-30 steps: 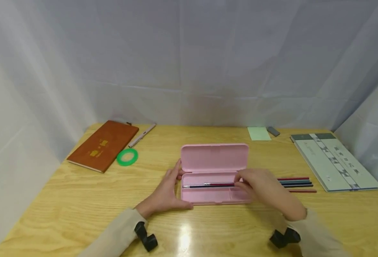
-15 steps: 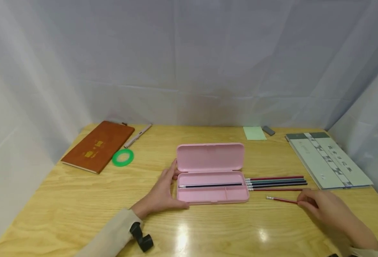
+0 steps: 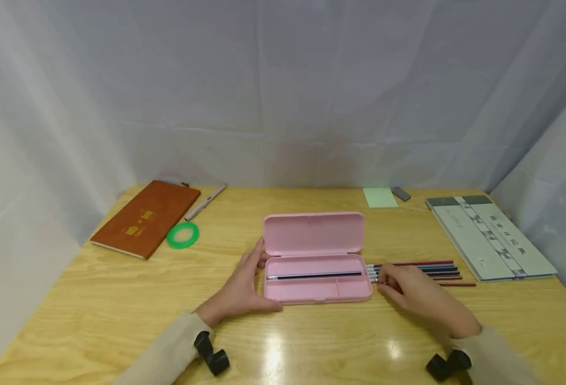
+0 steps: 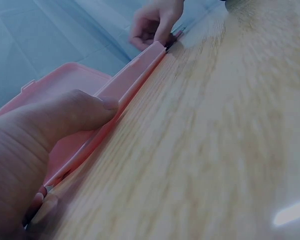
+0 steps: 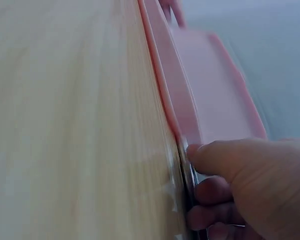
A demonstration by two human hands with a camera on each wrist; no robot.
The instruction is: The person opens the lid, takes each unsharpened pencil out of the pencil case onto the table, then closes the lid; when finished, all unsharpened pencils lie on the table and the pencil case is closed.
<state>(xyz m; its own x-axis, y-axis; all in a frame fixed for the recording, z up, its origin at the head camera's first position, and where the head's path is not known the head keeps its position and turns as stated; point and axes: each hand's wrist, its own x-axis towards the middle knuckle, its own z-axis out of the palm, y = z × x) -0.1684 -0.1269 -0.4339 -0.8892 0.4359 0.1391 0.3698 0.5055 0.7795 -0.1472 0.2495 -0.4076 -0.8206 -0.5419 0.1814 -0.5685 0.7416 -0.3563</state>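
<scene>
An open pink pencil case (image 3: pixel 299 291) lies with its lid raised, and one dark pencil (image 3: pixel 321 276) is in its long rear compartment. My left hand (image 3: pixel 237 294) holds the case's left end, thumb along the front wall (image 4: pixel 92 112) and fingers behind. Just right of the case, my right hand (image 3: pixel 422 297) pinches the eraser end of a red pencil (image 3: pixel 460 285) that points right. Its curled fingers hide part of several other pencils (image 3: pixel 443 268) laid side by side, eraser ends towards the case.
At the left are a brown notebook (image 3: pixel 145 219), a pen (image 3: pixel 206 202) and a green tape roll (image 3: pixel 183 235). A pale green note pad (image 3: pixel 380 197) and a grey eraser (image 3: pixel 401 193) lie at the back. A pale notebook (image 3: pixel 491 238) is far right, and a curtain (image 3: pixel 311 96) hangs behind.
My right hand took the red pencil out of the case, carried it right and down, then came back left to the pencils' eraser ends. My left hand has stayed on the case.
</scene>
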